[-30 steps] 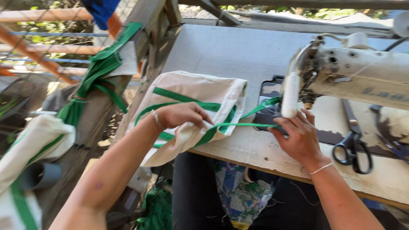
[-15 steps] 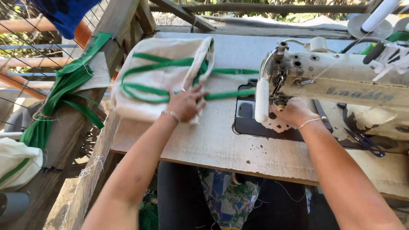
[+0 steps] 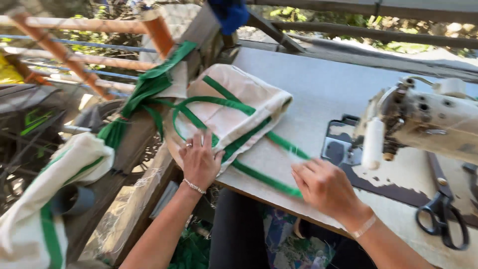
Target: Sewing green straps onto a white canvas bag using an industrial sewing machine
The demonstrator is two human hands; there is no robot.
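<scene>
Head | left hand flat on cream canvas bag | green webbing strap

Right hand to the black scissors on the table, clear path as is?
Probably yes. The right hand rests on the green strap, holding nothing. The scissors lie flat farther right on bare table, in front of the sewing machine.

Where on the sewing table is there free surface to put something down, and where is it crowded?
The widest bare patch of the table lies beyond the cream bag, left of the sewing machine. It is crowded near the front edge: the left hand presses the bag, the right hand is on its green strap, and black scissors lie at the right.
</scene>
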